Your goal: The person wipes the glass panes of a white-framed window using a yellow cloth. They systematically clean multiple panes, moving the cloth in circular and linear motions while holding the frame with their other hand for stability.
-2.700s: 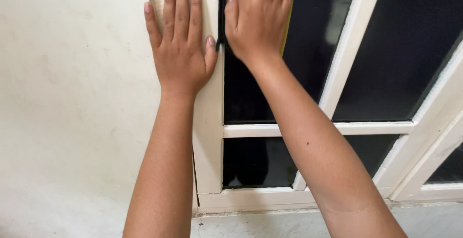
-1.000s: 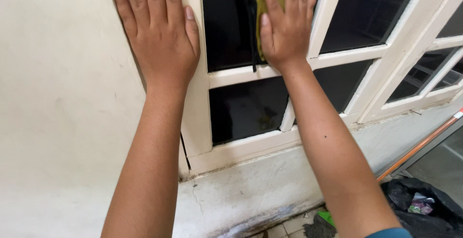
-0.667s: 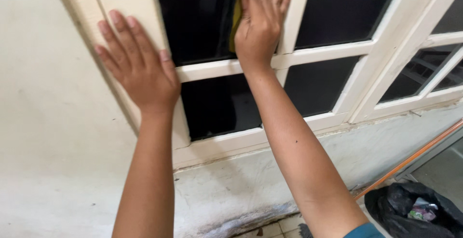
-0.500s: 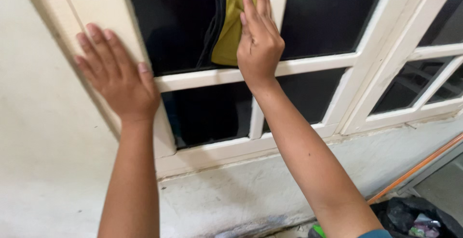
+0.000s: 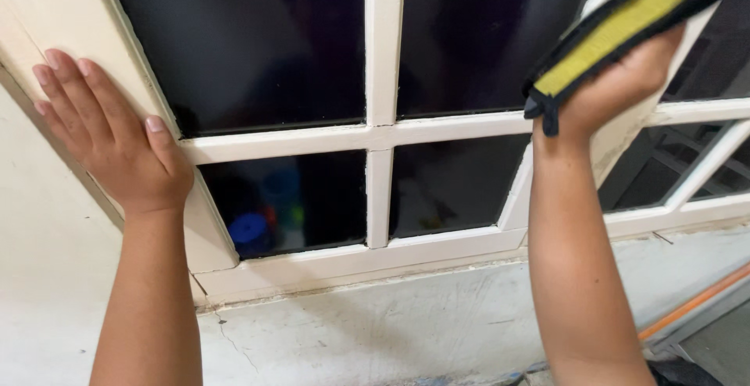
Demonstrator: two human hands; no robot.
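Note:
A cream window frame (image 5: 380,132) with dark glass panes (image 5: 258,50) fills the view. My left hand (image 5: 117,148) lies flat, fingers spread, on the frame's left upright beside the wall. My right hand (image 5: 617,85) is at the upper right, holding a yellow cloth with a black edge (image 5: 625,23). The cloth is lifted off the glass and sticks out over the right-hand upright. Both forearms reach up from the bottom of the view.
A pale plastered wall (image 5: 47,276) stands left of the frame. Below runs a scuffed, cracked sill (image 5: 375,323). A second window section (image 5: 687,167) angles away at the right. An orange strip (image 5: 691,304) crosses the lower right corner.
My right hand has swung from the middle pane to the upper right with the cloth, lifting it off the glass. My left hand has stayed flat on the left upright. The view shifted right.

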